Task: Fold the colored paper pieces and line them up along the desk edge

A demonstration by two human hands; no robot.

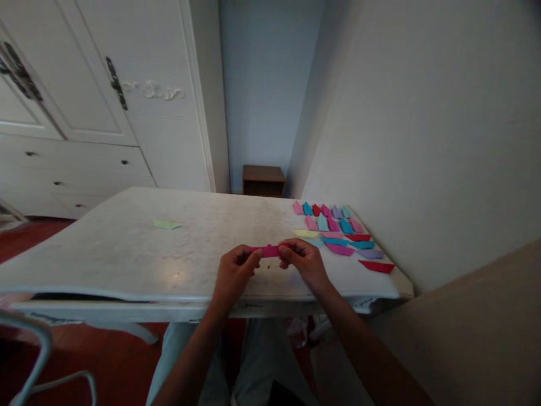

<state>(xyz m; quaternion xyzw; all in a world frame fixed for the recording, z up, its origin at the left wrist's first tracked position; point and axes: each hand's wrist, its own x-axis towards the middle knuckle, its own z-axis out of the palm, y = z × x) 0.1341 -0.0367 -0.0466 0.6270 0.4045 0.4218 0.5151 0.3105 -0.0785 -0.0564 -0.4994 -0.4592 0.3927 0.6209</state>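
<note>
A magenta folded paper piece [270,251] is stretched between my two hands, just above the white table. My left hand [237,269] pinches its left end between thumb and fingers. At the other end, my right hand [305,260] grips it the same way. A small bump stands up along the paper's top edge. To the right of my hands lie flat folded paper strips, among them a magenta one [340,249], a blue one [362,245] and a red one [376,266]. Behind them stand several small folded paper boats [322,222] in pink, blue, red and purple.
A pale green folded paper [167,224] lies on the left part of the white table [127,248]. The grey wall [406,141] borders the table's right side. White cabinets [101,124] and a small brown shelf unit [264,173] stand beyond. A white metal frame [42,349] is at lower left.
</note>
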